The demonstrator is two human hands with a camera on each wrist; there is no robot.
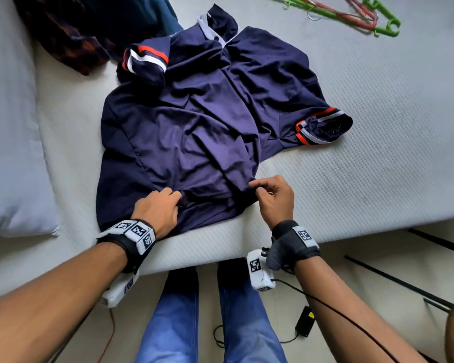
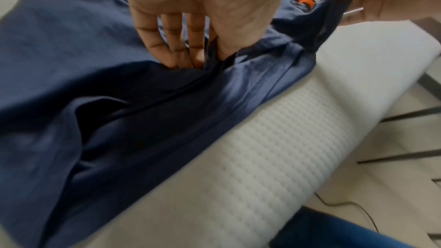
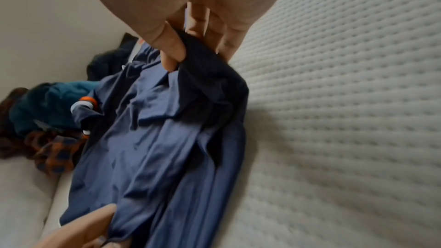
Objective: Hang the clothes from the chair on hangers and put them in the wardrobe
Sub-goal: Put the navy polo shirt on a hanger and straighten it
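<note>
My left hand (image 1: pixel 159 209) and right hand (image 1: pixel 274 197) each pinching the hem of the crumpled navy polo shirt (image 1: pixel 202 121), spread on my white quilted mattress (image 1: pixel 364 153)

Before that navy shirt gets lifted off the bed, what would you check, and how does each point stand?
1. Left hand grips the navy shirt at its hem: ok.
2. Right hand pinches the hem: ok.
3. Shirt free of the other clothes: cannot tell; its sleeve lies against them.
4. Hangers in hand: not ok; they lie far across the mattress.
5. Wardrobe in view: not ok.
</note>
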